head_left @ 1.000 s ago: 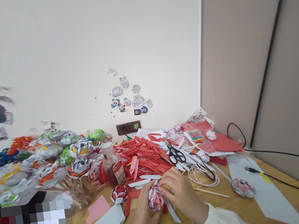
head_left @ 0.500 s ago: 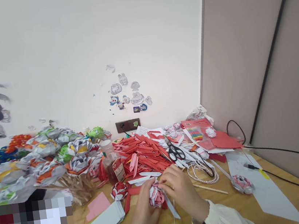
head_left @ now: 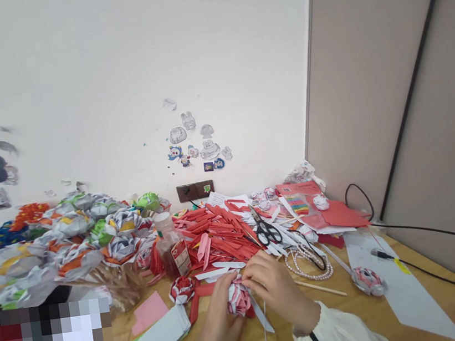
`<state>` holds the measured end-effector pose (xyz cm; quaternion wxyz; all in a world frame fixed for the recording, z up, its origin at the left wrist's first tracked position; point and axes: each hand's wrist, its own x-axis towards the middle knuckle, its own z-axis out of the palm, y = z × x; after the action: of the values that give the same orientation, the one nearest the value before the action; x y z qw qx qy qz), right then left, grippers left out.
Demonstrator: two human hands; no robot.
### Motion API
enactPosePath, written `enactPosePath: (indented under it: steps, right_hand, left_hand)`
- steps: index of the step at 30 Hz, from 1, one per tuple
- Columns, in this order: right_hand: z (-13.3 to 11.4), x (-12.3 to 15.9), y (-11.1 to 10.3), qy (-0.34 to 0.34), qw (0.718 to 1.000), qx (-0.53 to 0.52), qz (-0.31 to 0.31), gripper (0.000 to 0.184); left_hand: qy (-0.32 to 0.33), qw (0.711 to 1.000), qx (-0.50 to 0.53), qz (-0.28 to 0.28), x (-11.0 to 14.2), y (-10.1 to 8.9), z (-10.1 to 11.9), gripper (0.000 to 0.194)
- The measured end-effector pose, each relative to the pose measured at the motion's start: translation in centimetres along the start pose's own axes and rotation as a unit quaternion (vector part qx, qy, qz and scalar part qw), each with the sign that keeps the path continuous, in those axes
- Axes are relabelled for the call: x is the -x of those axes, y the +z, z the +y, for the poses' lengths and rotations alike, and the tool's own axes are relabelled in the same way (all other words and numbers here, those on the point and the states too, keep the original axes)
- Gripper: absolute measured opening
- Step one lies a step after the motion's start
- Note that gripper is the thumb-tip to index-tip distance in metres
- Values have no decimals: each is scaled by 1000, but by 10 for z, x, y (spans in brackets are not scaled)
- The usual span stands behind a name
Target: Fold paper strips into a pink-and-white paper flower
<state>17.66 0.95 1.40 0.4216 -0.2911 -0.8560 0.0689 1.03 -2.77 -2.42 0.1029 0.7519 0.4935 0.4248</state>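
Note:
A pink, white and red folded-paper flower [head_left: 239,298] sits in my left hand [head_left: 218,312], whose fingers wrap round its left side. My right hand [head_left: 275,283] pinches the flower's upper right edge between thumb and fingers; the exact bit of paper in the pinch is hidden. A white paper strip [head_left: 262,316] and a thin thread lie just below the flower. Left of my hands rests a red and white paper flower [head_left: 181,289]. Beyond them spreads a heap of folded red paper strips [head_left: 218,230].
Black scissors [head_left: 267,232] lie on the heap, near a pearl string [head_left: 309,265] and a wooden stick [head_left: 322,288]. A bottle [head_left: 168,248] stands left of the heap. Many paper flowers [head_left: 92,227] crowd the left. At right are another flower [head_left: 368,280] and a cable [head_left: 434,277].
The view has shifted very slightly. Both hands keep the same hold on the flower, with hardly any visible movement.

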Motion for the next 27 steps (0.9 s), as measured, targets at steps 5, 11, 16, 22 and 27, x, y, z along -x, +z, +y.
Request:
enactPosePath:
  steps: [5, 11, 16, 22, 27]
  right_hand:
    - [3, 1, 5, -57, 996, 69, 2, 26]
    - [2, 2, 9, -100, 981, 164, 5, 28]
    - [-1, 2, 4, -91, 986, 137, 25, 23]
    - [0, 2, 3, -80, 987, 138, 21, 20]
    - [0, 3, 7, -94, 983, 155, 7, 27]
  left_hand:
    - [6, 1000, 0, 4, -1, 2, -1, 64]
    - [23, 1000, -16, 7, -3, -1, 5, 67]
    - [32, 999, -35, 5, -1, 0, 2, 64]
    - [36, 998, -46, 0, 0, 4, -4, 65]
    - [41, 999, -30, -4, -2, 1, 1, 66]
